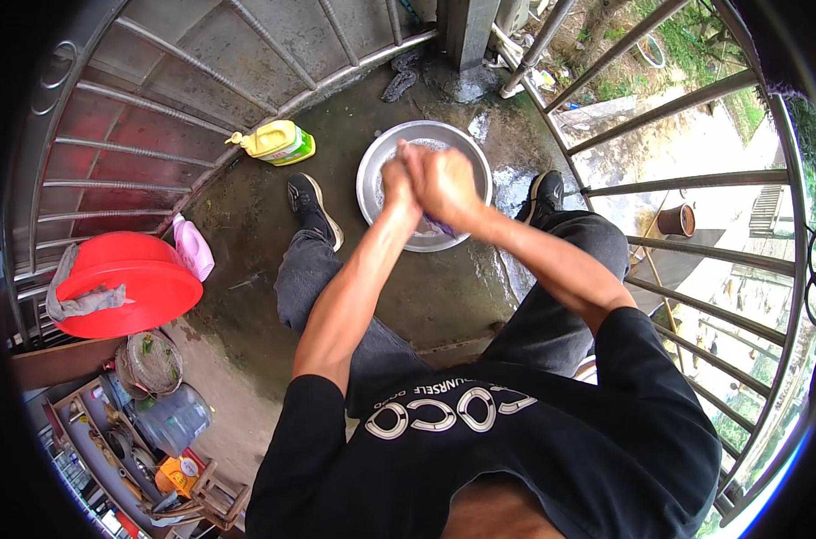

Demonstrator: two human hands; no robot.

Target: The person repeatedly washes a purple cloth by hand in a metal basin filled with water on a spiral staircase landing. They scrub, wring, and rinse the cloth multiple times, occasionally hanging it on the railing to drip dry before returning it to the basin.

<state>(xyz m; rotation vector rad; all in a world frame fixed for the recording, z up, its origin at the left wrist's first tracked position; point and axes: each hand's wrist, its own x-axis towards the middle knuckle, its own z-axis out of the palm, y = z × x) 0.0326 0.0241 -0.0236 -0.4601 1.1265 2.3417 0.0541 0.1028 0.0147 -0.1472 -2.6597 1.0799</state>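
Over a round metal basin (pixel 365 192) on the floor, my left hand (pixel 398 183) and my right hand (pixel 450 183) are closed and pressed against each other. A bit of purple cloth (pixel 443 227) shows below my right hand; most of it is hidden by my hands and wrists. Both hands appear to grip this cloth, slightly blurred. Sudsy water (pixel 429 143) is visible inside the basin beyond my knuckles. My shoes stand on either side of the basin.
A yellow jug with a pump (pixel 273 143) and a pink bottle (pixel 193 248) stand left. Nearby are a red plastic basin (pixel 142 290) with a grey cloth (pixel 88 303), a clear water jug (pixel 172 419) and a small wooden stool (pixel 219 495). Metal railings (pixel 691 178) border the wet concrete floor (pixel 246 283).
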